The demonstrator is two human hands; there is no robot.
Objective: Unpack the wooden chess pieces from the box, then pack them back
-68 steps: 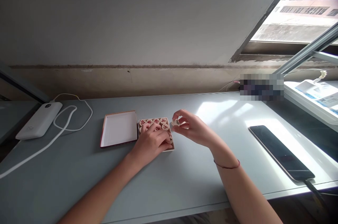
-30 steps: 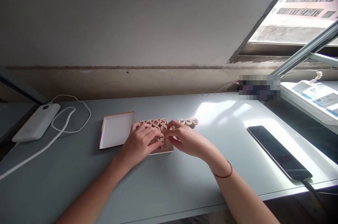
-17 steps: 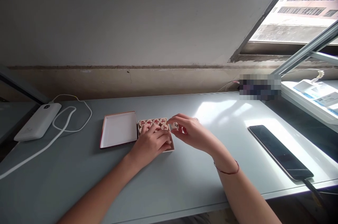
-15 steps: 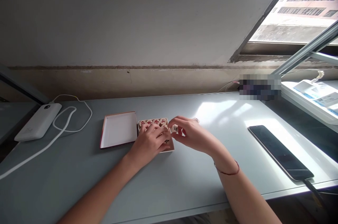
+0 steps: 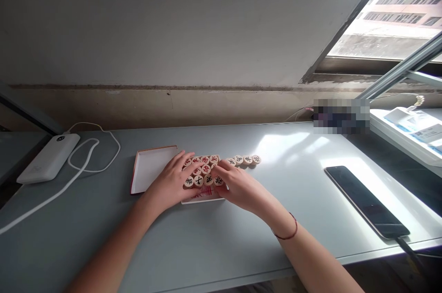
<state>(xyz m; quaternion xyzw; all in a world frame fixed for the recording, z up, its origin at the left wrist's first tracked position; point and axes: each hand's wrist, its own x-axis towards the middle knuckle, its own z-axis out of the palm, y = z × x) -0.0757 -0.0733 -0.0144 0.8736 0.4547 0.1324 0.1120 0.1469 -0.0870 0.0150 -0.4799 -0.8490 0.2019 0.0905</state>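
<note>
An open box (image 5: 203, 201) holds rows of round xiangqi pieces (image 5: 198, 180) with red or black characters. Across the box's left side lies my left hand (image 5: 174, 177), fingers spread and stretched over the pieces, thumb near the front row. My right hand (image 5: 238, 184) reaches in from the right, its thumb and fingers closed around a black-lettered xiangqi piece (image 5: 218, 180) at the right end of the front row. Just right of the box, a line of several loose pieces (image 5: 247, 160) sits on the table, partly behind my right hand. Red print shows on the box's bare floor.
The box lid (image 5: 152, 168) lies inside up to the left. A white power bank (image 5: 50, 158) with a looping white cable (image 5: 83, 168) stands at the far left. On the right lies a phone (image 5: 366, 201) with a cable plugged in. A wall borders the grey table (image 5: 165, 247).
My left hand has slid left, uncovering more pieces. My right hand has moved left and down, from a piece beside the box to the front row inside it. The loose line now shows more.
</note>
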